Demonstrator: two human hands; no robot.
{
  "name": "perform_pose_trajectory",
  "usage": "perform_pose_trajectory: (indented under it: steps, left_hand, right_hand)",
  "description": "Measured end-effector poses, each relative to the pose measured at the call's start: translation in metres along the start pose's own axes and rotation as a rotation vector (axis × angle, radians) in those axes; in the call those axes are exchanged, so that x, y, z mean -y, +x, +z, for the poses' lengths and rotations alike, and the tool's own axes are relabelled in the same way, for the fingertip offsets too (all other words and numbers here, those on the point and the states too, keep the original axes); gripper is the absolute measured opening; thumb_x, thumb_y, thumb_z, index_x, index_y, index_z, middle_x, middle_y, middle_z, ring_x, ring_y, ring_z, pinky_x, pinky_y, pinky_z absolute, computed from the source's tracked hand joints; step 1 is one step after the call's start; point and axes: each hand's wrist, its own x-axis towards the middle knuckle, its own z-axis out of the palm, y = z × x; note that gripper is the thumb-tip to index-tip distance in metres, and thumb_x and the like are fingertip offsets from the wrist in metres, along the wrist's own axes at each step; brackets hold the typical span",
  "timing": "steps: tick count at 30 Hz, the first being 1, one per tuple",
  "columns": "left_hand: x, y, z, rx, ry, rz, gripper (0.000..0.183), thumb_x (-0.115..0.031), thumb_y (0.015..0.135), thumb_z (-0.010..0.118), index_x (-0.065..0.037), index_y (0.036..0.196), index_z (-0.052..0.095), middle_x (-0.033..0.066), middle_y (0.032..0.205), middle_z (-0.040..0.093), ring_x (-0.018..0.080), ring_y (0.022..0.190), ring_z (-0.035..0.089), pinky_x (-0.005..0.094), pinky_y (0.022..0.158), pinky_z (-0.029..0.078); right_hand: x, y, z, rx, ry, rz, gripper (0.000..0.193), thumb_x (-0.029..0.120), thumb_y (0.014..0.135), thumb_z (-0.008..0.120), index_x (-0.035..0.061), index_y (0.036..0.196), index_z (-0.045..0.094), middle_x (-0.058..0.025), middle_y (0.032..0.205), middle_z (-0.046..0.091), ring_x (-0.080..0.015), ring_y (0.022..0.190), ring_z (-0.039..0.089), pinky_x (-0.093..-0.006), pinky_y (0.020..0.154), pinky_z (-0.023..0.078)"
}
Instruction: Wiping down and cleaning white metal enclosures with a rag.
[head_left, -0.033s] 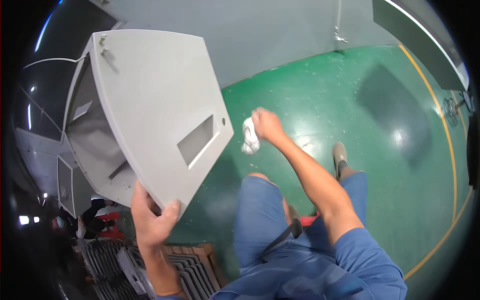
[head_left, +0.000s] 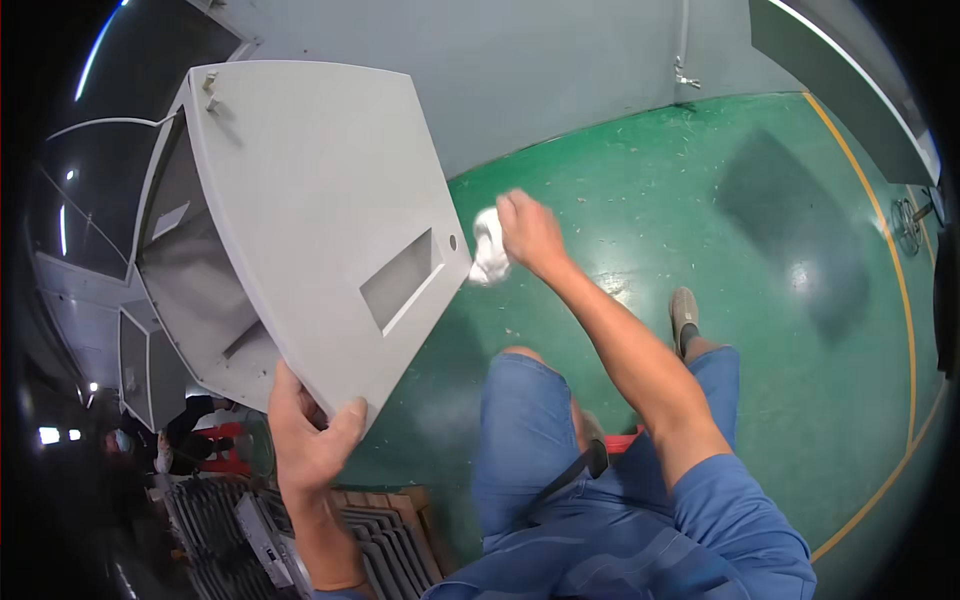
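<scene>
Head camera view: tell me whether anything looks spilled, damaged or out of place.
Small pale specks dot the glossy green floor, breaking its even colour. The large dark patch at right could pass for a spill but looks more like a reflection. The light grey boxy cabinet held by the left hand shows no clear damage.

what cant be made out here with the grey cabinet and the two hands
All in the head view:
- Left hand: some fingers are hidden behind the lower edge of the grey cabinet.
- White cloth: blurred, so whether it touches the cabinet is unclear.
- Right hand: blur and its own turned back hide the exact grip.
- Cabinet interior: partly hidden by the cabinet's broad side.
- Stacked grey parts: cut off by the lower edge.
</scene>
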Motion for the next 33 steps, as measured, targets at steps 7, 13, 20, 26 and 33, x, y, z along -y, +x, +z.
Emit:
perform_pose_trajectory:
  steps: [7,13,20,26,33]
  left_hand:
    - [0.011,-0.006,-0.024,0.049,0.074,-0.084,0.058,-0.012,0.075,0.063,0.006,0.127,0.045,0.0091,0.111,0.057,0.0152,0.101,0.056,0.029,0.091,0.043]
    - [0.022,-0.023,-0.072,-0.034,0.141,-0.044,0.059,-0.006,0.072,0.061,0.005,0.128,0.044,0.0118,0.114,0.055,0.0185,0.103,0.056,0.0328,0.092,0.043]
    - [0.062,0.021,-0.08,-0.095,0.074,0.017,0.066,-0.005,0.073,0.056,0.007,0.135,0.039,0.0174,0.121,0.054,0.023,0.113,0.053,0.0341,0.101,0.037]
    - [0.095,0.066,-0.103,-0.139,0.172,0.107,0.057,-0.008,0.079,0.055,0.007,0.132,0.043,0.018,0.12,0.056,0.0242,0.111,0.053,0.0325,0.099,0.038]
    - [0.083,0.08,-0.068,-0.492,0.557,0.229,0.044,-0.017,0.092,0.057,0.0,0.131,0.049,0.0138,0.124,0.058,0.0234,0.112,0.055,0.0337,0.101,0.038]
  right_hand:
    - [0.251,0.047,-0.014,-0.594,0.362,-0.939,0.007,0.009,0.087,0.057,0.0064,0.09,0.051,-0.0161,0.082,0.054,-0.0354,0.079,0.061,-0.0446,0.063,0.053]
    - [0.11,0.065,0.04,0.61,-0.633,-0.341,0.026,0.014,0.082,0.061,0.0044,0.103,0.071,-0.017,0.103,0.07,-0.0308,0.101,0.066,-0.0412,0.083,0.054]
    - [-0.007,-0.1,0.09,0.9,0.284,0.105,0.026,0.024,0.086,0.06,0.0033,0.096,0.071,-0.0109,0.095,0.07,-0.0255,0.087,0.065,-0.0396,0.08,0.05]
    - [-0.023,-0.104,-0.043,0.355,1.268,0.445,0.026,0.025,0.099,0.053,0.0036,0.108,0.064,-0.0045,0.1,0.068,-0.0108,0.09,0.063,-0.0275,0.079,0.053]
    - [-0.02,-0.155,-0.164,0.097,1.584,0.385,0.025,0.024,0.096,0.055,0.0032,0.11,0.062,-0.0076,0.104,0.067,-0.0175,0.094,0.067,-0.0304,0.081,0.056]
